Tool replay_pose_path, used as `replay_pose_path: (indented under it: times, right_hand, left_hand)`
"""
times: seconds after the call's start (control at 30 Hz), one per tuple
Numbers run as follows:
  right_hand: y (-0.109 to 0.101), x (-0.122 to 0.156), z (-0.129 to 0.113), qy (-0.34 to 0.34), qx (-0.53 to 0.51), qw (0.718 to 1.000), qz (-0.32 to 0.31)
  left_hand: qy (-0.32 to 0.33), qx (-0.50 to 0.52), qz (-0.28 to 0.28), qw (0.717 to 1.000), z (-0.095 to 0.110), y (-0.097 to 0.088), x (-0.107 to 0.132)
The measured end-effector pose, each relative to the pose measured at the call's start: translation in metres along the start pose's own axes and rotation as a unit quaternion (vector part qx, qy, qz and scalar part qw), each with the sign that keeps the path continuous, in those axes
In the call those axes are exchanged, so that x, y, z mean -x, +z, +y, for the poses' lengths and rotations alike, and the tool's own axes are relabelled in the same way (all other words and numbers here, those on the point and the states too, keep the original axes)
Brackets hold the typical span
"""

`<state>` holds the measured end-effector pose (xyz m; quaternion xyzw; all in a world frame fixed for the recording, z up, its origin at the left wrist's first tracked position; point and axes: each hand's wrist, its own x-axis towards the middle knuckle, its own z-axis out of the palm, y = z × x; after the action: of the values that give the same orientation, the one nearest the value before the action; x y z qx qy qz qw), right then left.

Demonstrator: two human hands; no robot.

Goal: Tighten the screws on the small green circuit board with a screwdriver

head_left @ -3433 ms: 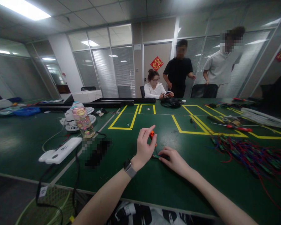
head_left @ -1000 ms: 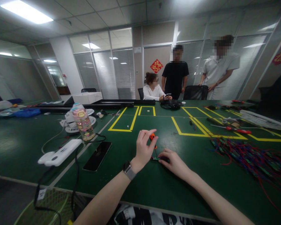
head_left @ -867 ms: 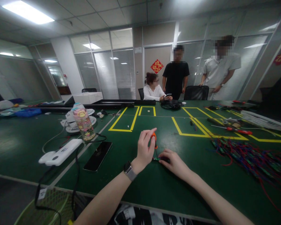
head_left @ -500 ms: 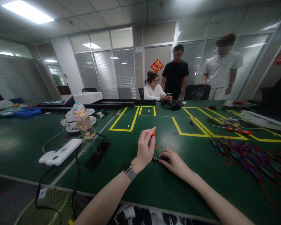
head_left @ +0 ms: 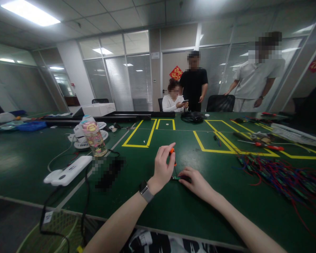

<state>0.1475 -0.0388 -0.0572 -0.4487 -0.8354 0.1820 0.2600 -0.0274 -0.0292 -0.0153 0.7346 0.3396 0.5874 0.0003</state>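
My left hand [head_left: 163,167], with a watch on its wrist, is closed around an upright screwdriver [head_left: 172,151] with an orange handle. Most of the handle is hidden behind the fingers. Its thin shaft runs down to a small green circuit board [head_left: 176,178] on the table. Low beside the shaft, my right hand [head_left: 196,181] pinches the board's right end between thumb and fingers. Where exactly the tip meets the board is too small to tell.
Right of my hands lies a heap of circuit boards with red and blue wires [head_left: 279,175]. Behind it are a red-handled screwdriver [head_left: 268,146] and a white keyboard [head_left: 297,135]. A drink bottle [head_left: 94,138] and a white device [head_left: 68,171] stand left. Several people are across the table.
My hands stay almost in place; the orange handle shows slightly differently between my left fingers. Across the table, the seated person turns toward a phone and the standing people shift.
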Motion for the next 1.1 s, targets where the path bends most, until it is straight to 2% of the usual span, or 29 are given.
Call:
replay_pose_path:
  times: [0.17, 0.37, 0.53, 0.73, 0.97, 1.1]
  right_hand:
    - [0.0013, -0.0005, 0.0014, 0.002, 0.004, 1.000, -0.001]
    - [0.0009, 0.0001, 0.0004, -0.004, 0.002, 1.000, 0.001]
    - [0.0016, -0.0003, 0.0001, -0.001, 0.005, 1.000, -0.002]
    - [0.0016, -0.0007, 0.0005, -0.002, 0.000, 1.000, 0.001]
    - [0.0018, -0.0001, 0.0005, 0.005, 0.001, 1.000, 0.000]
    - [0.0009, -0.0003, -0.0004, 0.008, -0.002, 1.000, -0.002]
  left_hand:
    - [0.001, -0.018, 0.025, 1.000, -0.0033, 0.0013, 0.0008]
    - [0.002, 0.016, -0.003, 1.000, -0.0003, 0.0016, 0.0019]
    - [0.009, -0.013, 0.025, 1.000, -0.0023, 0.0017, 0.0010]
    - [-0.005, 0.022, -0.004, 1.000, -0.0007, 0.0023, 0.0030]
    - [0.002, -0.006, 0.032, 0.999, -0.0034, 0.0026, 0.0018]
    - [0.005, 0.009, 0.012, 1.000, -0.0015, 0.0024, 0.0028]
